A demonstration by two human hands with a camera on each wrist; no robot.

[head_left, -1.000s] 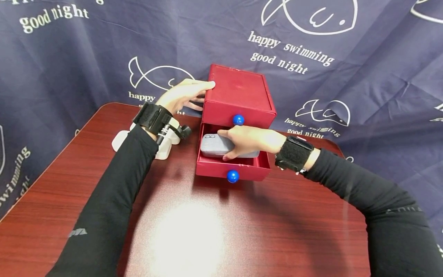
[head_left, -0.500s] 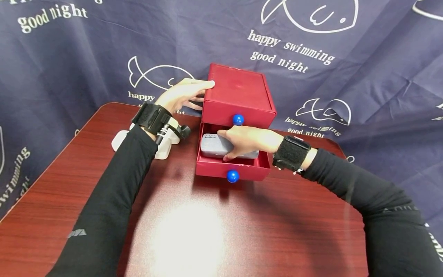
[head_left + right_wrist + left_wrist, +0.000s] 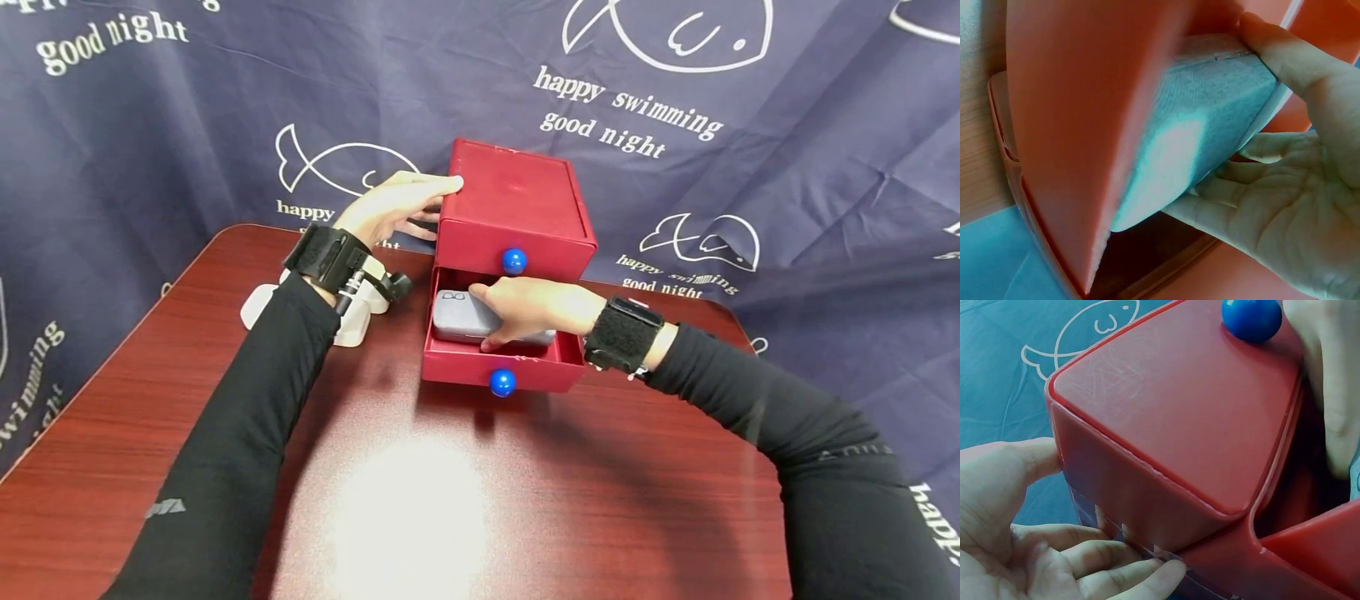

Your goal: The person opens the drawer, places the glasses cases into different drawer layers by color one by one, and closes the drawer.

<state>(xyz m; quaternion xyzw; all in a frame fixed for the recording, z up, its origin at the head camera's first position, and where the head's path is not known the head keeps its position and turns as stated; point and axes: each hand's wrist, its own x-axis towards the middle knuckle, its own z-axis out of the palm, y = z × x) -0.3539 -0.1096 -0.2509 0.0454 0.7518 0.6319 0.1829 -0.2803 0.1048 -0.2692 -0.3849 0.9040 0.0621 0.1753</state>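
Observation:
A grey glasses case (image 3: 461,315) with a small glasses mark lies in the pulled-out lower drawer (image 3: 457,367) of a red two-drawer box (image 3: 517,196). Over the case reaches my right hand (image 3: 528,306). Its thumb is at the near edge and its fingers go down behind the far side, gripping the case; in the right wrist view the grey fabric case (image 3: 1210,119) sits between thumb and fingers. My left hand (image 3: 393,204) rests on the box's left side, thumb on the top edge, fingers extended along the wall. The upper drawer, with its blue knob (image 3: 514,261), is closed.
White rounded objects (image 3: 352,323) stand on the table left of the box, partly behind my left wrist. A second blue knob (image 3: 502,382) juts from the lower drawer's front. Behind the brown table (image 3: 600,483) hangs a dark blue printed curtain (image 3: 487,83).
My right wrist and forearm have shifted slightly to the left. The case stays in the drawer under my right hand, and my left hand keeps its place on the box.

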